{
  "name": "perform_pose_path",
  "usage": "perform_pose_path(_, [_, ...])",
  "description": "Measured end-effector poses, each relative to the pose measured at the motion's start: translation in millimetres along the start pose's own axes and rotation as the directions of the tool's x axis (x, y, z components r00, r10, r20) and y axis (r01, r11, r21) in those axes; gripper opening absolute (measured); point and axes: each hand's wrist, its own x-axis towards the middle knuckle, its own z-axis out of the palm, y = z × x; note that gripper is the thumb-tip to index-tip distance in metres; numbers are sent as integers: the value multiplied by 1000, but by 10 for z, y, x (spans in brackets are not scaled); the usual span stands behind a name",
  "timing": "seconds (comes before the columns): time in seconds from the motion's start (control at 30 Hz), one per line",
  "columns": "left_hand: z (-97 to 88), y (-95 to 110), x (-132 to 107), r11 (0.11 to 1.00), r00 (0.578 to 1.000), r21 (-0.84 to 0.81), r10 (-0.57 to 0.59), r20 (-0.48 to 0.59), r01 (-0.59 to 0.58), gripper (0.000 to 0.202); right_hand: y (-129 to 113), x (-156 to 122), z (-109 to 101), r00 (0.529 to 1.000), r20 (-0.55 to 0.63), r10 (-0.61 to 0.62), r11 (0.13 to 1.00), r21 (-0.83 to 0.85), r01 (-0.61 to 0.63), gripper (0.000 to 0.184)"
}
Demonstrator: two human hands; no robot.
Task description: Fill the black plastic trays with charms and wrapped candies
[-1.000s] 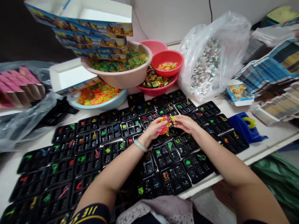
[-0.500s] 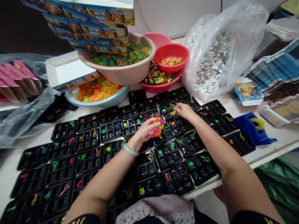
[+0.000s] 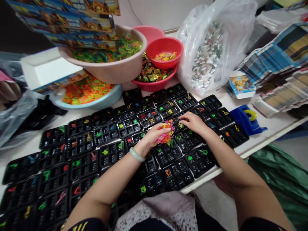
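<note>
A white table (image 3: 252, 141) stands against a pale wall (image 3: 168, 16), with a dark area at the far left. Nearest is the person's patterned apron (image 3: 158, 208), and at the near right, below the table edge, a crumpled green sheet (image 3: 276, 179).

Rows of black compartment trays (image 3: 178, 175) cover the near and middle table; many hold one or two small bright plastic pieces. The left hand (image 3: 152, 134), with a pale bangle (image 3: 137, 155) at its wrist, is closed around a bunch of pink, orange and yellow pieces (image 3: 165, 136) above the middle trays. To its right and slightly farther, the right hand (image 3: 191, 123) is half curled, thumb and fingers pointing down at a yellow-green piece (image 3: 181, 125) over a tray; I cannot tell whether the fingertips grip it.

To the right of the trays sits a blue tape dispenser (image 3: 245, 120). Beyond the trays, on the left, are a light blue basin (image 3: 96, 104) of orange and green pieces and a large beige basin (image 3: 113, 70) with printed boxes (image 3: 79, 24) stacked over it. At far centre a red bowl (image 3: 163, 65) rests on a red basin (image 3: 156, 86) of wrapped packets, beside a clear bag (image 3: 183, 64) full of small pieces. Blue printed cards (image 3: 276, 57) are stacked at far right.
</note>
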Motion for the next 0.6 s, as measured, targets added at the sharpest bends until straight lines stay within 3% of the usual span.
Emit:
perform_pose_path(0.1, [119,-92,19,999,1000,43,0,26,-1,36,-178,-159,24,999,35,-26,960,280,15,16])
perform_pose_path(0.2, [223,-163,35,997,999,79,12,41,-15,35,-253,-315,49,996,85,39,890,450,-73,15])
perform_pose_path(0.33, [362,-251,65,994,998,105,-10,57,4,35,-159,-479,64,968,105,228,732,636,-242,23])
perform_pose_path(0.43, [433,-294,63,995,998,98,-29,52,24,33,-29,-598,10,946,73,317,656,703,-274,27])
perform_pose_path(0.5, [446,-297,40,995,998,90,-40,44,36,34,66,-690,-60,946,-3,324,709,663,-241,26])
perform_pose_path(0.6, [419,-265,-19,997,998,65,-37,41,35,35,193,-824,-152,964,-72,255,893,400,-206,17])
